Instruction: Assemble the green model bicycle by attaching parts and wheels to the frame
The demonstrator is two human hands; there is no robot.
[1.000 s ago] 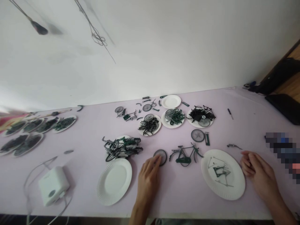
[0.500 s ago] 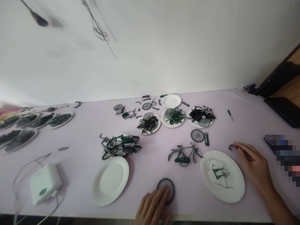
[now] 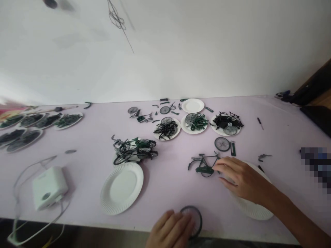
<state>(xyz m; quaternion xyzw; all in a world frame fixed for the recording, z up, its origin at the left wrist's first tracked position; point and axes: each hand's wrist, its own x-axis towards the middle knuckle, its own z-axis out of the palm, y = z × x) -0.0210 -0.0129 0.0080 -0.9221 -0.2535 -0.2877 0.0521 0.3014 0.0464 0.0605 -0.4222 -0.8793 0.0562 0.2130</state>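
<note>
My left hand (image 3: pixel 170 230), slightly blurred, grips a small toy bicycle wheel (image 3: pixel 198 217) by its middle at the table's front edge. The wheel's dark rim shows past the fingers. My right hand (image 3: pixel 241 179) reaches across a paper plate (image 3: pixel 258 210) with thumb and fingers apart. Its fingertips are at the right end of a dark green toy bicycle (image 3: pixel 204 164) that lies on the table; whether they touch it I cannot tell. The hand hides most of the plate and its parts. To the plate's upper right lies a small grey part (image 3: pixel 263 157).
Assembled toy bicycles (image 3: pixel 134 150) stand beside an unfilled paper plate (image 3: pixel 122 187). Behind are plates of black parts (image 3: pixel 167 129), green parts (image 3: pixel 195 122) and more black parts (image 3: pixel 227 124). A spare wheel (image 3: pixel 222 144), a screwdriver (image 3: pixel 260 123) and a white corded box (image 3: pixel 49 188) lie around.
My right hand has let go of the small grey part on the right and moved left over the plate to the bicycle. My left hand stays on the wheel. The view has shifted slightly.
</note>
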